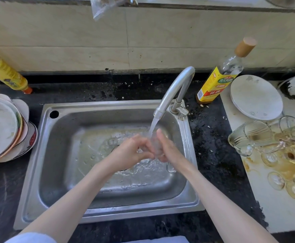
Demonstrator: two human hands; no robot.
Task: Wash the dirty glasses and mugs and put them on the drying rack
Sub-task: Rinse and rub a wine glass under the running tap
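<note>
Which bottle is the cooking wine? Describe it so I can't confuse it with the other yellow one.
Start at the steel sink and follow its tap to the base. Just right of that base, against the back wall, a bottle leans. Unlike the all-yellow bottle far left, it has a clear glass neck, a tan cap and a red band on its yellow label.

Head view, steeply down, sink (43, 155) close

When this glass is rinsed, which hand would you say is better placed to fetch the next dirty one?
Right, probably. The dirty glasses lie on the counter right of the sink, on the right hand's side. The left hand would have to cross over.
</note>
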